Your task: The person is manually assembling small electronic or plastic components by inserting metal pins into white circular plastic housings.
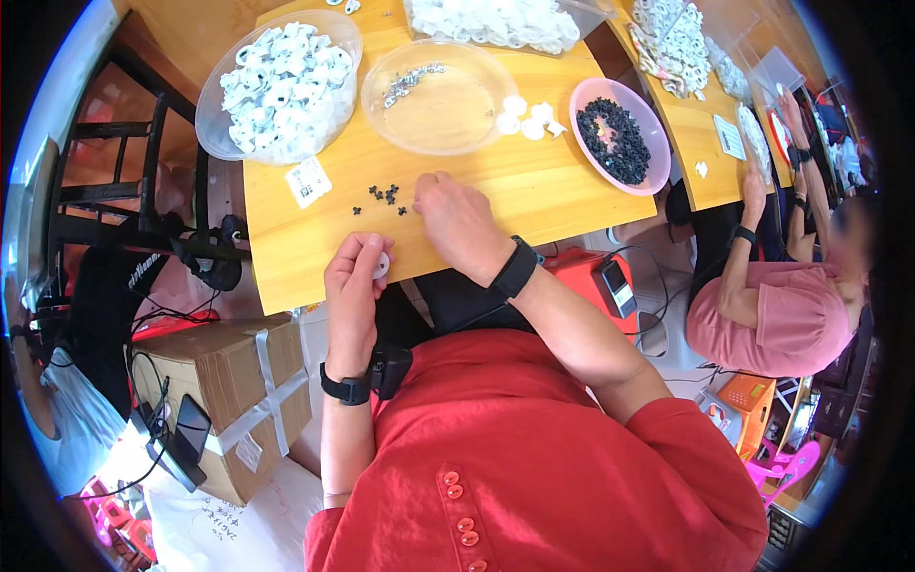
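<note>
Between the thumb and fingers of my left hand [354, 278] is a small round white plastic piece [381, 266] with a dark spot, just off the table's front edge. My right hand [459, 225] rests over the table with its fingers curled and pinched together, pointing left. Whatever lies between those fingertips is hidden. Several small black cross-shaped parts [379, 194] are scattered on the wood, left of my right fingertips. Farther back, a pink bowl [660, 157] holds a heap of similar black parts. Flat white round pieces [532, 125] lie beside it.
A clear round tub [438, 129] with small metallic pieces stands on the wooden table [286, 250]. To its left is a clear bowl [212, 133] piled with white parts, near a printed label [308, 181]. A cardboard box [214, 367] stands lower left. A person in pink [777, 319] works at right.
</note>
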`<state>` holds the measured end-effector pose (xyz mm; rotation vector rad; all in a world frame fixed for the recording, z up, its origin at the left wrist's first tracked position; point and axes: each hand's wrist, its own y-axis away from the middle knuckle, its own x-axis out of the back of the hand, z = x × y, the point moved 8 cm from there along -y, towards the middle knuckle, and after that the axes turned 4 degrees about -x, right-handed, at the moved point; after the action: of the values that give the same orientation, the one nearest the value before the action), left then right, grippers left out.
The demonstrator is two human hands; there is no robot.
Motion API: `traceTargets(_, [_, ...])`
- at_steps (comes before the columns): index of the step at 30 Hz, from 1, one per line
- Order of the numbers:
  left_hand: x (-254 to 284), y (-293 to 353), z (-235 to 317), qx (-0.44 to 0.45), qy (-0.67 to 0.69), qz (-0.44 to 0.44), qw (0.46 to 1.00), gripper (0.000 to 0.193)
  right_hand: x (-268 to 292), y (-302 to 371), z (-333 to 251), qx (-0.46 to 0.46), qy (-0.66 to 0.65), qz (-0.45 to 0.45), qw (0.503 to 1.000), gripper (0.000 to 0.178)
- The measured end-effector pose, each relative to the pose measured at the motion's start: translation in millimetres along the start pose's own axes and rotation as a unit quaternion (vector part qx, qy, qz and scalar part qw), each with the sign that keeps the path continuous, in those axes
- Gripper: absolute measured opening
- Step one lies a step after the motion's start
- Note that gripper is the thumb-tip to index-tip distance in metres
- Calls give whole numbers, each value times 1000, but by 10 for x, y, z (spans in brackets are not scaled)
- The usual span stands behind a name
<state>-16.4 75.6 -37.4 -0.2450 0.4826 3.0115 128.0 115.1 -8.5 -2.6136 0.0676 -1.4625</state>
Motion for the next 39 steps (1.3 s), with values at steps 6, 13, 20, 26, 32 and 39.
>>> traceTargets(6, [199, -54, 332, -205, -291, 112, 928, 15, 28, 23, 128, -8, -44, -27, 999, 7])
traceTargets(13, [30, -95, 385, -179, -406, 113, 889, 13, -18, -12, -90, 8, -48, -8, 999, 7])
traceTargets(20, [-160, -152, 307, -166, -436, 95, 879, 14, -22, 0, -121, 1, -17, -14, 1000, 10])
traceTargets(26, [-76, -262, 99, -98, -233, 75, 965, 13, 58, 10, -43, 18, -120, 7, 993, 13])
traceTargets(32, [-90, -263, 28, 32, 24, 114, 993, 9, 178, -37, -105, 35, -181, -20, 983, 12])
traceTargets(39, [-170, -205, -92, 112, 242, 84, 960, 9, 276, -85, -247, 117, -186, -39, 975, 15])
